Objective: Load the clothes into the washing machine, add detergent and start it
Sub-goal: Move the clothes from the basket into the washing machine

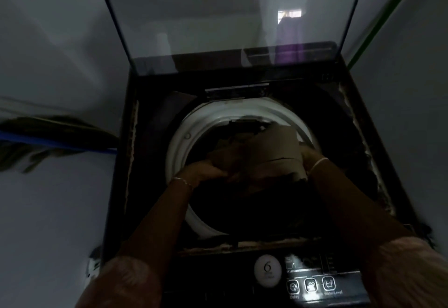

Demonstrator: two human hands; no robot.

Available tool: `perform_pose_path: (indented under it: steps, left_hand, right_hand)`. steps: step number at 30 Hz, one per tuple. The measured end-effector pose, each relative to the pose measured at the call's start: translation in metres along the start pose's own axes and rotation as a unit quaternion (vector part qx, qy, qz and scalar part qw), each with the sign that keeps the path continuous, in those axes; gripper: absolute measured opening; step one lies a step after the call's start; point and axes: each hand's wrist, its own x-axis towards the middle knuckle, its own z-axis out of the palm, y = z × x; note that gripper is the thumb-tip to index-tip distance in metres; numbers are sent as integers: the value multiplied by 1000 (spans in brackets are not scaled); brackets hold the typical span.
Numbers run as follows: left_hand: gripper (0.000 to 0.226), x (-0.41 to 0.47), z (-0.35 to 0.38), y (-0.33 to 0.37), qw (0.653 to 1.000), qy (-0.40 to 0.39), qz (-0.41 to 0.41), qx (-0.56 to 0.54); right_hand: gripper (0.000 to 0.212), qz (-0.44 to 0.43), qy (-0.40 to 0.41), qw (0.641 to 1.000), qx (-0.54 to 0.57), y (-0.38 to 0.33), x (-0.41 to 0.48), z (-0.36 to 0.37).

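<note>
A dark top-loading washing machine [358, 123] stands below me with its glass lid [230, 23] raised upright. Its white drum rim [184, 138] rings a dark opening. Over that opening both my hands hold a bundle of brown clothes [266, 152]. My left hand [206, 170] grips the bundle's near left side and wears a thin bracelet at the wrist. My right hand [312, 158] grips the bundle's right side, also with a band at the wrist. The inside of the drum is too dark to make out. No detergent is in view.
The control panel [312, 281] with a round white dial [268, 270] and lit icons runs along the machine's near edge. A pale wall surrounds the machine. A dark broom-like object with a blue handle [48, 135] lies to the left. A green line [388, 16] runs at the upper right.
</note>
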Motion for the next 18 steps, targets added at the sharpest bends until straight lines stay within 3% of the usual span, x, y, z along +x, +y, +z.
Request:
perform_pose_path:
  steps: [3,4,6,9,11,13,15,18]
  left_hand:
    - [162,0,13,3,992,-63,-16,112]
    - [149,1,19,3,986,-63,-29,154]
    - [94,17,26,-10,982,-28,-78,172]
    - [57,16,34,-8,954,-30,-2,297]
    - [52,20,34,-8,970,-37,7,239]
    - [58,20,29,-9,990,0,-44,134]
    - [61,24,25,-11,994,0,-14,111]
    - [51,22,23,-5,995,37,35,86]
  right_hand:
    - [44,-6,-8,1000,-14,6,0,2]
    - [38,6,-1,1000,-21,7,0,3]
    - [27,34,3,998,-50,11,5,3]
    - [44,42,19,995,-92,12,12,7]
    - [39,43,10,996,-80,14,16,6]
    - [30,54,5,996,-66,13,13,10]
    - [26,58,11,994,-93,11,4,15]
    - [36,34,-9,995,-98,10,-4,15]
